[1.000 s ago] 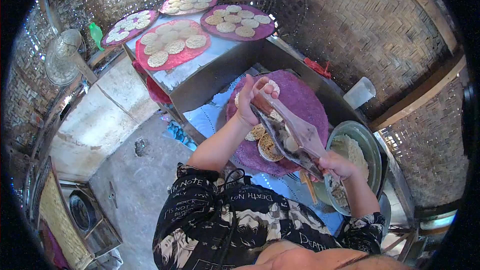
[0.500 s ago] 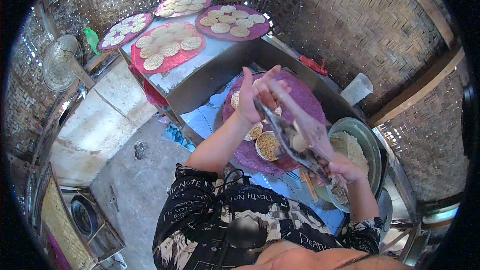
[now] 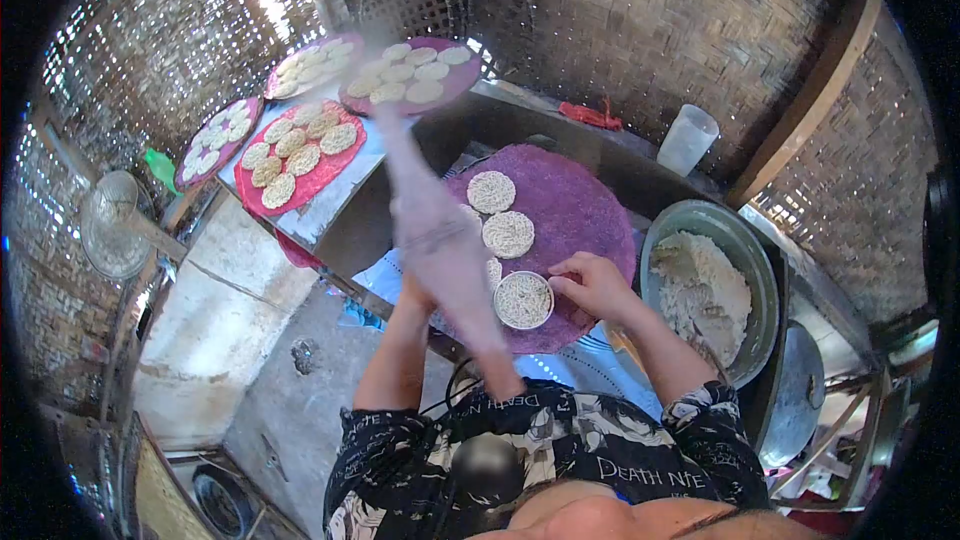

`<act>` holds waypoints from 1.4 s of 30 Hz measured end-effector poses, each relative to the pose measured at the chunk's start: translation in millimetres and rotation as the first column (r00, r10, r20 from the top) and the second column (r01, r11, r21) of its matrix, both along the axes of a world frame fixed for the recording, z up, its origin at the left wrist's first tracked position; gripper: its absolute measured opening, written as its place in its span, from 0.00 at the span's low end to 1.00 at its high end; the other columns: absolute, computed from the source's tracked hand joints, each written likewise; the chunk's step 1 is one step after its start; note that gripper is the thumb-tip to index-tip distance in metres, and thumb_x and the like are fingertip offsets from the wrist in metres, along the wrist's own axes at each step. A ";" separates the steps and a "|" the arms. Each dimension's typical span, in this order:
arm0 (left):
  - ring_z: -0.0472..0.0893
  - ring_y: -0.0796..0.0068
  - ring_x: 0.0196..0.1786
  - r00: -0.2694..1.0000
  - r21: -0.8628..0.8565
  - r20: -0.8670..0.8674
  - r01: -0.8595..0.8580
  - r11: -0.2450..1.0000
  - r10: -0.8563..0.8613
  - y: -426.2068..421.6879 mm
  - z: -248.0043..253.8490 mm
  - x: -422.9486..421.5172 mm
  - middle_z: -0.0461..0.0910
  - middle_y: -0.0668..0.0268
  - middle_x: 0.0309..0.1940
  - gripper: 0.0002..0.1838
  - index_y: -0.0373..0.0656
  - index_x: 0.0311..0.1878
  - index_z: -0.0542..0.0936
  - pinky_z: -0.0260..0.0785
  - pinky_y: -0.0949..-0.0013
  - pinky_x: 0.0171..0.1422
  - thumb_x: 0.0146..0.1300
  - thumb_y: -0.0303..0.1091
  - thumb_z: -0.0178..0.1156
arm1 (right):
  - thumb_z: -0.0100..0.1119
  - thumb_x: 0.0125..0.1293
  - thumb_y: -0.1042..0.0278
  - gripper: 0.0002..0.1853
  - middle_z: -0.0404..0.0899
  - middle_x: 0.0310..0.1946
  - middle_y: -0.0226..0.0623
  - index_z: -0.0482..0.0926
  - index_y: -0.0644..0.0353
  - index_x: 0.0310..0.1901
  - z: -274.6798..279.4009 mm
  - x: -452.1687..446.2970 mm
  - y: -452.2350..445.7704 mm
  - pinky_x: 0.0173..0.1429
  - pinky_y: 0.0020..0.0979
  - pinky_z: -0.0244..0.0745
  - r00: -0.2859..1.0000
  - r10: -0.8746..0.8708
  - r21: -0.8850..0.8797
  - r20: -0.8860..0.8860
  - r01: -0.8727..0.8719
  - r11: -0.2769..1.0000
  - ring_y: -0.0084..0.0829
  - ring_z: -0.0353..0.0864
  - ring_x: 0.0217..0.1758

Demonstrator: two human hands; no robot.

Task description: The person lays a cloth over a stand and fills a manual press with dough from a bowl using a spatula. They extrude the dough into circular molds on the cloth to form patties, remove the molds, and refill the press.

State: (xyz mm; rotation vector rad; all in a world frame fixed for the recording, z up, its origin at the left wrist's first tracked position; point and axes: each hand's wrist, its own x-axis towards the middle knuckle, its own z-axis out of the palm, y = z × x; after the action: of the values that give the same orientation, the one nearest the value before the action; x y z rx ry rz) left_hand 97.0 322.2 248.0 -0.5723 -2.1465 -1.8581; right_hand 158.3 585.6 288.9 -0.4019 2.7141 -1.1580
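Observation:
On the purple round mat (image 3: 590, 190) a ring mould (image 3: 524, 300) surrounds a pale, grainy disc. Thumb and fingers of my right hand (image 3: 590, 287) pinch the mould's right rim. More grainy discs (image 3: 508, 234) lie beyond and left of the ring. My left hand (image 3: 418, 292) is at the mat's left side, mostly hidden behind a long, pale pinkish blurred shape (image 3: 435, 225). Its fingers and anything in them cannot be made out.
Several mats with pale discs, one of them red (image 3: 327, 165), stand on the raised surface at the back left. At right are a green basin (image 3: 765, 315) of pale dough-like mass, a translucent cup (image 3: 688, 140) and a metal lid (image 3: 797, 395).
My hands have parted and lowered. The dark object between them is out of sight. My right hand has moved left to the ring mould, and the view has shifted.

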 end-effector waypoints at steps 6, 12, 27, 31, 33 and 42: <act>0.75 0.59 0.47 0.927 0.336 0.363 -0.229 0.914 0.099 -79.3 -11.4 64.6 0.77 0.57 0.42 0.23 0.39 0.48 0.73 0.66 0.62 0.54 0.48 0.37 0.63 | 0.57 0.52 0.54 0.15 0.77 0.29 0.43 0.80 0.59 0.26 -21.4 -4.2 -7.0 0.41 0.41 0.71 0.990 -0.105 0.220 -0.094 0.123 0.968 0.43 0.77 0.36; 0.76 0.59 0.45 0.895 0.353 0.417 -0.322 0.878 0.160 -101.1 -14.1 86.8 0.77 0.57 0.39 0.22 0.39 0.45 0.74 0.67 0.62 0.53 0.47 0.37 0.64 | 0.57 0.52 0.56 0.14 0.77 0.29 0.42 0.79 0.59 0.26 -22.9 -4.3 -14.3 0.41 0.42 0.72 0.989 -0.066 0.294 -0.131 0.103 0.950 0.43 0.77 0.36; 0.78 0.59 0.38 0.947 -0.147 -0.161 -0.301 0.942 0.277 18.1 42.5 41.9 0.79 0.58 0.30 0.19 0.39 0.39 0.77 0.68 0.62 0.51 0.42 0.36 0.66 | 0.39 0.62 0.35 0.35 0.76 0.39 0.36 0.71 0.66 0.47 24.8 26.2 -17.5 0.45 0.30 0.70 0.885 0.377 -0.618 0.274 -0.138 0.774 0.25 0.75 0.42; 0.73 0.62 0.54 0.951 -0.552 -0.309 -0.158 0.819 -0.024 39.7 61.8 35.2 0.72 0.55 0.51 0.31 0.40 0.53 0.70 0.58 0.64 0.63 0.41 0.35 0.67 | 0.40 0.56 0.27 0.47 0.68 0.54 0.42 0.59 0.66 0.62 19.7 39.8 7.5 0.52 0.33 0.68 0.809 0.248 -0.511 0.533 0.074 0.857 0.34 0.73 0.50; 0.72 0.59 0.55 0.945 -0.324 -0.073 0.279 0.904 -0.318 39.0 68.7 16.9 0.71 0.54 0.53 0.33 0.38 0.55 0.68 0.56 0.60 0.65 0.43 0.38 0.65 | 0.42 0.55 0.28 0.46 0.65 0.57 0.43 0.59 0.65 0.62 29.2 44.1 16.0 0.50 0.36 0.69 0.880 0.251 -0.643 0.403 0.077 0.762 0.36 0.74 0.48; 0.76 0.55 0.44 0.435 0.949 -0.255 0.286 -0.136 -0.864 53.7 78.5 -52.7 0.78 0.55 0.40 0.37 0.39 0.52 0.72 0.57 0.50 0.63 0.60 0.66 0.38 | 0.52 0.53 0.33 0.41 0.71 0.47 0.51 0.61 0.59 0.59 48.5 32.9 47.3 0.42 0.36 0.76 0.626 0.446 -0.687 0.640 0.206 0.697 0.43 0.78 0.42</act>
State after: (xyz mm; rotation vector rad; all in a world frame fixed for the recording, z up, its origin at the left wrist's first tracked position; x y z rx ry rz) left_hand 44.3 376.0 326.5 -0.9275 -0.0461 -3.6142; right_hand 191.2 632.9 337.4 -0.1062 1.3693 -1.7835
